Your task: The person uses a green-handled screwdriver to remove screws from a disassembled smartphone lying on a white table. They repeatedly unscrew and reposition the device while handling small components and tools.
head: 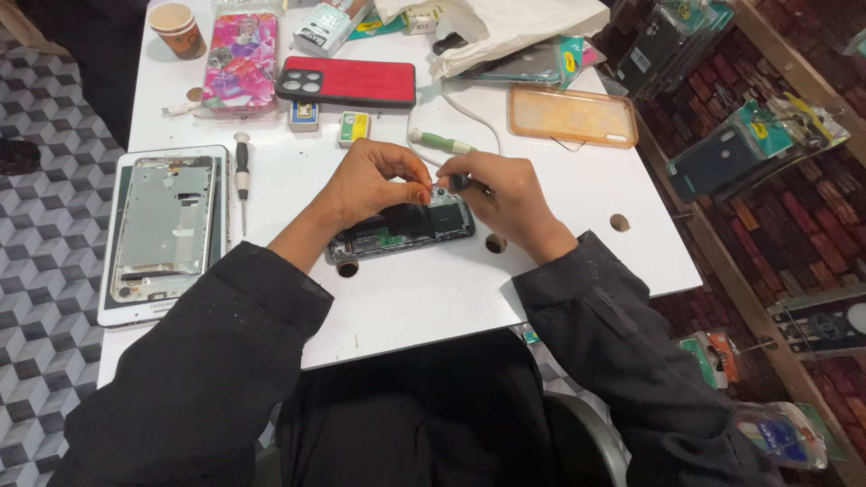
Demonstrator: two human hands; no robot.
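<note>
Fingers (pixel 417 187) of left hand (pixel 370 185) pinched shut over opened smartphone (pixel 401 230); right hand (pixel 505 198) gripping dark tool (pixel 458 183); white worktop (pixel 451 289); screwdriver (pixel 242 176) left.

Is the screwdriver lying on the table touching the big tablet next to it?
Apart. The head view shows a strip of white table between the screwdriver and the opened tablet all along its length.

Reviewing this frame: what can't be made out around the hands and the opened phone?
- Head view: the tool tip, hidden by the right hand.
- Whatever the left hand pinches: too small, covered by fingertips.
- Upper edge of the opened phone: behind both hands.
- Paper cup: cut off by the top edge.
</note>
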